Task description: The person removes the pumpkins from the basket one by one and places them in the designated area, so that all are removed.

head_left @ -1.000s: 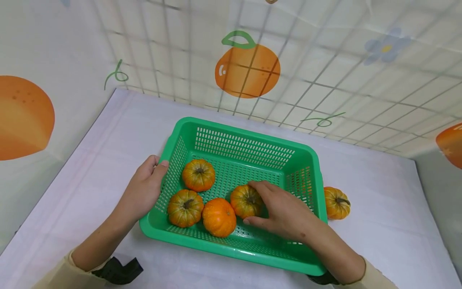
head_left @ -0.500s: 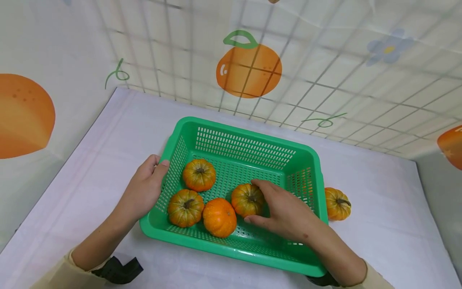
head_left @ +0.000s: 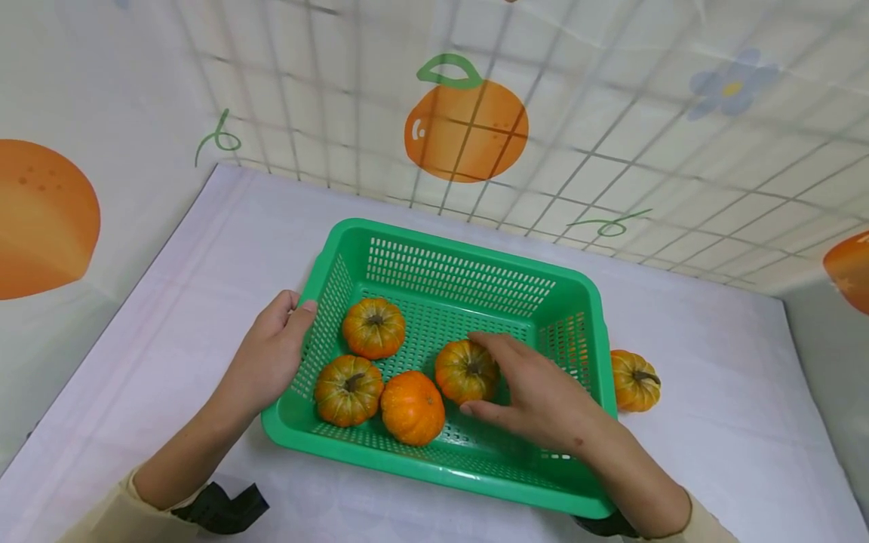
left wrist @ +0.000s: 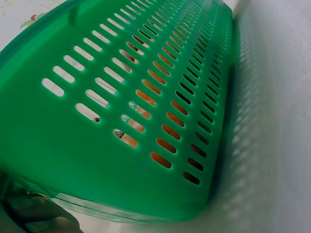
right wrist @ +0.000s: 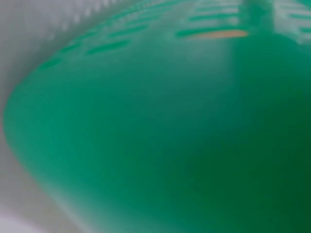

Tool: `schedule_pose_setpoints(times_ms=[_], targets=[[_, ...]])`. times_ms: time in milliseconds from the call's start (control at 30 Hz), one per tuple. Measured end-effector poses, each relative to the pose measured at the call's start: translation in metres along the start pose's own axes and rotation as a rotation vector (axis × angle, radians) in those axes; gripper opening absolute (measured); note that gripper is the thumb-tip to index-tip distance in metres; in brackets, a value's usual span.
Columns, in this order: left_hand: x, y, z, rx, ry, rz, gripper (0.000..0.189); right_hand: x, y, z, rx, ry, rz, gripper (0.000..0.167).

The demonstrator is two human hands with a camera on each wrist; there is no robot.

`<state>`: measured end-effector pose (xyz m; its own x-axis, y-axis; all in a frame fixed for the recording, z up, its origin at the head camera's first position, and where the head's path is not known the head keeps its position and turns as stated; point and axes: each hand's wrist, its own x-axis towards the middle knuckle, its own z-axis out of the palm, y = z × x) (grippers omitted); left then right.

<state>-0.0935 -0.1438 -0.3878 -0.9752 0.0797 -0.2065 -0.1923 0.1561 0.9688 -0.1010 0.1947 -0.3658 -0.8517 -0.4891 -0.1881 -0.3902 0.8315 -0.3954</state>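
Note:
A green plastic basket (head_left: 434, 473) with slotted walls holds several small pumpkins. My left hand (head_left: 271, 354) grips its left rim, thumb on top. In the left wrist view the basket's outer wall (left wrist: 97, 155) fills most of the frame, with curled fingers (left wrist: 43, 213) at the lower left corner. My right hand (head_left: 536, 388) reaches inside and holds an orange-green pumpkin (head_left: 465, 373) from the right, index finger at its far side and thumb at its near side. A plain orange pumpkin (head_left: 413, 409) sits just left of it. Basket wall hides the right hand in the right wrist view.
Two more striped pumpkins, one farther back (head_left: 374, 329) and one nearer (head_left: 348, 391), stand at the basket's left end. Another pumpkin (head_left: 634, 381) lies outside, against its right wall. A white cloth (head_left: 706, 362) covers the table; a printed sheet (head_left: 326, 90) rises behind.
My right hand and the pumpkin it holds have shifted slightly toward the back of the basket. The left hand and the other pumpkins stay put.

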Motion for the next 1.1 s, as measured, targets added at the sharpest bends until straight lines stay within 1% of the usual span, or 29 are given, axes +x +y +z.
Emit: schedule_pose_setpoints(times_ms=[267, 567, 800, 1000, 1100], targets=[[-0.0001, -0.0007, -0.0002, -0.004, 0.002, 0.006, 0.041, 0.0006, 0.0005, 0.0001, -0.020, 0.011, -0.014, 0.085], [-0.0001, -0.0004, -0.0005, -0.012, -0.002, 0.005, 0.041, -0.0002, 0.0009, -0.0013, -0.012, 0.023, -0.041, 0.082], [-0.0001, -0.0006, -0.0006, -0.010, -0.001, -0.001, 0.041, -0.0004, 0.0015, -0.0038, 0.037, 0.085, -0.080, 0.079], [0.0004, -0.0008, -0.0007, -0.011, 0.002, -0.004, 0.042, -0.0004, 0.0026, -0.0064, 0.079, 0.163, -0.074, 0.080], [0.0005, -0.0003, -0.0005, 0.003, 0.006, -0.003, 0.041, -0.0002, 0.0033, -0.0073, 0.086, 0.180, -0.076, 0.080]])
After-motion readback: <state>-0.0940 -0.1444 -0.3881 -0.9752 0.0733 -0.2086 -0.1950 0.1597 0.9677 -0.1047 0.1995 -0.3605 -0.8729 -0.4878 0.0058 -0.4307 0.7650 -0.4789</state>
